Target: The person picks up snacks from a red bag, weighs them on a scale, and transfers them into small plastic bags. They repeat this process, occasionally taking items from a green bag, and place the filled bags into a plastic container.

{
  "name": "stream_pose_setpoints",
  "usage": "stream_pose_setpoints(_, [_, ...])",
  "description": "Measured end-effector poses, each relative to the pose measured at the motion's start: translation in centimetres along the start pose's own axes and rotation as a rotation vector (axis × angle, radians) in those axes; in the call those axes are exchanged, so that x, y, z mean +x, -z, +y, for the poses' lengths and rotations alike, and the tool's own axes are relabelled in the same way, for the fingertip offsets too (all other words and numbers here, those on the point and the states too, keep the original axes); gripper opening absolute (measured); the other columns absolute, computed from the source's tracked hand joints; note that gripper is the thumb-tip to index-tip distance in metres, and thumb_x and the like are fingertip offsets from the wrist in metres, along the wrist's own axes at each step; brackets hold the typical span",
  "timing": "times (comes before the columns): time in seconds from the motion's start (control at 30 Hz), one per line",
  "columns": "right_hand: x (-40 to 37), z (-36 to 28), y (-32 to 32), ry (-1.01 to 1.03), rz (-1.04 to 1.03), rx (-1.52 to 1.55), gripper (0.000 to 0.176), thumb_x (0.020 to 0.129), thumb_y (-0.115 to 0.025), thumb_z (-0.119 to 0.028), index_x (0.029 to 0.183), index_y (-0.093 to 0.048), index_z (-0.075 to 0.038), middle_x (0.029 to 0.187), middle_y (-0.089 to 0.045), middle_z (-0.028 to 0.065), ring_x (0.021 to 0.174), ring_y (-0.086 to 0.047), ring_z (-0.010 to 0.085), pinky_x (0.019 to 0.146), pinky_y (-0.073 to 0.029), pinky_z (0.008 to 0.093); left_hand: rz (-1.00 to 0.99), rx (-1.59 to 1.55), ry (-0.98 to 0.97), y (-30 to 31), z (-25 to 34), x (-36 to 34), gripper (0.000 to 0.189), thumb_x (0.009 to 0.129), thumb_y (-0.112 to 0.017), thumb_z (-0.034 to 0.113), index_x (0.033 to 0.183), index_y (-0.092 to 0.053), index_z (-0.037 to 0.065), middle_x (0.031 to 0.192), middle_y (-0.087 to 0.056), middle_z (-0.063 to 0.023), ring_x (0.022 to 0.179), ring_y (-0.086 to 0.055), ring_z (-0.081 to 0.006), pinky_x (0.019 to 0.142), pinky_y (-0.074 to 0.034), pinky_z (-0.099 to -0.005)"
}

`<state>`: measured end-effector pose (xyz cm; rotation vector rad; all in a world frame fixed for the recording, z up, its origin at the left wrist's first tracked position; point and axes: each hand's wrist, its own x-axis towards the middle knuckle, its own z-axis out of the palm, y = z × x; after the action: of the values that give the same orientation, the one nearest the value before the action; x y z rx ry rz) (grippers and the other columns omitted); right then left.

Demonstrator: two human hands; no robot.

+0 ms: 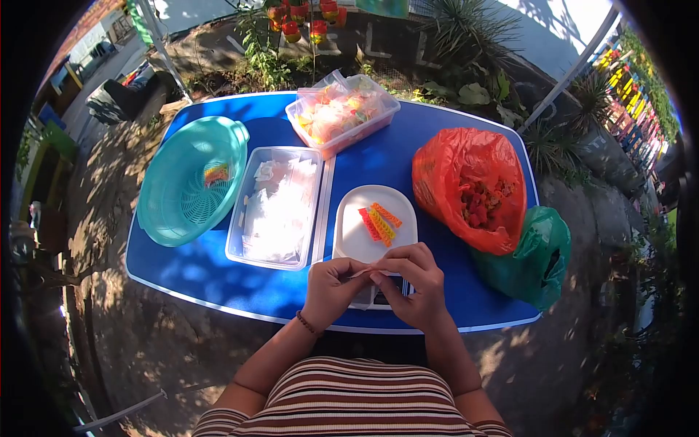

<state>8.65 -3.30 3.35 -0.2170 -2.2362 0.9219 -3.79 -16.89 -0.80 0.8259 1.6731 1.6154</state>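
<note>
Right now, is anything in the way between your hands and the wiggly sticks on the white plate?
Nothing visible: just bare plate separates the sticks from the left hand and right hand, which pinch a small pale thing together.

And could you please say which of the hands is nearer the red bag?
Right. The right hand is left of the red bag, toward the body; the left hand is farther left.

Outdoor yard or garden: sun-dappled ground (502, 357), spiky plant (470, 33), leafy shrub (268, 62), pale wall (557, 25).
</note>
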Motion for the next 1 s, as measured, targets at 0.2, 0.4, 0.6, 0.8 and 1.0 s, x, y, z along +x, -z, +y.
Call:
stream_pose_setpoints(0.2, [0.0, 0.2, 0.3, 0.048, -0.088, -0.015, 0.017, 0.08, -0.08, -0.008, 0.095, -0.074, -0.009, 0.091, -0.068, 0.0065, 0.083, -0.062, 0.025, 0.076, -0.051, 0.0373, 0.033, 0.211, -0.06, -0.2, 0.7, -0.3, 0.014, 0.085, -0.08, 0.013, 0.088, -0.073, 0.0, 0.08, -0.076, -0.0085, 0.072, -0.071, -0.0099, 0.067, -0.056, -0.025])
stream_pose_setpoints(0.4, [-0.4, -0.5, 1.2, 0.023, -0.21, -0.14, 0.015, 0.076, -0.079, -0.002, 0.087, -0.07, -0.002, 0.086, -0.068, 0.0086, 0.081, -0.064, 0.026, 0.075, -0.052, 0.0371, -0.01, 0.394, -0.126, 0.0, 1.2, -0.2, 0.025, 0.079, -0.085, 0.016, 0.092, -0.069, 0.003, 0.083, -0.074, -0.0068, 0.073, -0.072, -0.0166, 0.067, -0.056, -0.0293])
stream_pose_setpoints(0.6, [-0.9, -0.5, 1.0, -0.163, -0.049, -0.144, 0.013, 0.077, -0.077, -0.001, 0.084, -0.065, 0.0, 0.08, -0.065, 0.0099, 0.071, -0.065, 0.0232, 0.063, -0.053, 0.032, 0.362, 0.796, -0.709, -0.9, 2.9, -0.1, 0.05, 0.079, -0.086, 0.016, 0.12, -0.059, 0.007, 0.1, -0.066, -0.0107, 0.078, -0.066, -0.0214, 0.068, -0.054, -0.0295])
stream_pose_setpoints(0.8, [-1.1, -1.5, 0.1, -0.162, 0.004, -0.064, 0.013, 0.081, -0.077, -0.002, 0.085, -0.065, 0.0, 0.08, -0.065, 0.0102, 0.071, -0.065, 0.0226, 0.063, -0.053, 0.0324, 0.082, 0.147, -0.355, -1.5, 1.3, -1.1, 0.031, 0.088, -0.08, 0.012, 0.111, -0.064, -0.001, 0.098, -0.069, -0.0096, 0.086, -0.07, -0.0154, 0.075, -0.058, -0.0264])
stream_pose_setpoints(1.0, [-0.7, -1.1, 0.5, -0.058, -0.108, 0.019, 0.015, 0.084, -0.079, -0.004, 0.088, -0.066, 0.001, 0.082, -0.065, 0.0109, 0.071, -0.064, 0.0234, 0.066, -0.053, 0.0331, -0.062, -0.373, 0.018, -0.5, 0.8, -1.0, 0.021, 0.093, -0.077, 0.013, 0.108, -0.074, -0.001, 0.093, -0.076, -0.0069, 0.085, -0.071, -0.0101, 0.075, -0.057, -0.0234])
